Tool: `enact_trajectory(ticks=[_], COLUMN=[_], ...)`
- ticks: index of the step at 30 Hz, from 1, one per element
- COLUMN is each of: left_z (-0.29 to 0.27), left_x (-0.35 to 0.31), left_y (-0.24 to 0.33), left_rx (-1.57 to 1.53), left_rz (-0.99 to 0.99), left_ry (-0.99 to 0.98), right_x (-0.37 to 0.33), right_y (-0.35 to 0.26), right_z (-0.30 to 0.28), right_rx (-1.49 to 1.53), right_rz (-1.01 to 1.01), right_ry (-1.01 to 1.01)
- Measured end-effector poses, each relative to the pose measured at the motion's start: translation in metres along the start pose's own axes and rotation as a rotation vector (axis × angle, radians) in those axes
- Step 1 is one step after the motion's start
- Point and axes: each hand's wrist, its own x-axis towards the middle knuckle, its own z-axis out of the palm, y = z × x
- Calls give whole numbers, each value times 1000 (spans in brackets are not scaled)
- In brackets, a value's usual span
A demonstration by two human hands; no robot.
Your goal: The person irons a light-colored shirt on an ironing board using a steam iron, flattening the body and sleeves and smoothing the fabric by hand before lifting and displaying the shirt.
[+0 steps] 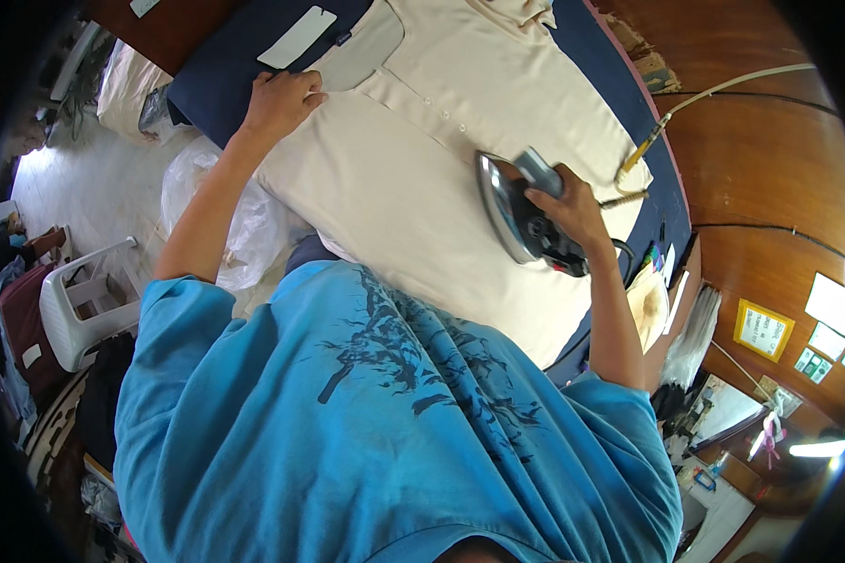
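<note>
A cream short-sleeved shirt with a row of small buttons on its front placket lies spread over a dark blue padded board. The fingers of my right hand wrap round the handle of a steam iron with a shiny metal edge. It is over the lower part of the shirt front, somewhat blurred; whether it touches the cloth I cannot tell. My left hand is closed at the shirt's shoulder beside the neckline, its fingertips curled on the cloth. A white tag lies just beyond that hand.
A pale hose with a brass-coloured end hangs by the board's right edge, near a wooden wall. Clear plastic bags bulge at the board's left side. Farther left stands a white plastic stool. Pens and papers sit right of the board.
</note>
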Motion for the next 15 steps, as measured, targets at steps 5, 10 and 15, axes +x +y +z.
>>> enact_trajectory(ticks=[5, 10, 15], left_z=[3, 2, -8], left_x=[-1, -3, -4], left_y=[-2, -1, -2], left_rx=[-13, -32, -56], left_rz=[-12, -12, -43], left_ry=[27, 53, -13], right_x=[34, 67, 86], right_y=[-72, -140, -154], right_z=[28, 42, 60], right_rx=[173, 137, 35], right_rz=[-156, -184, -148], right_ry=[-31, 38, -9])
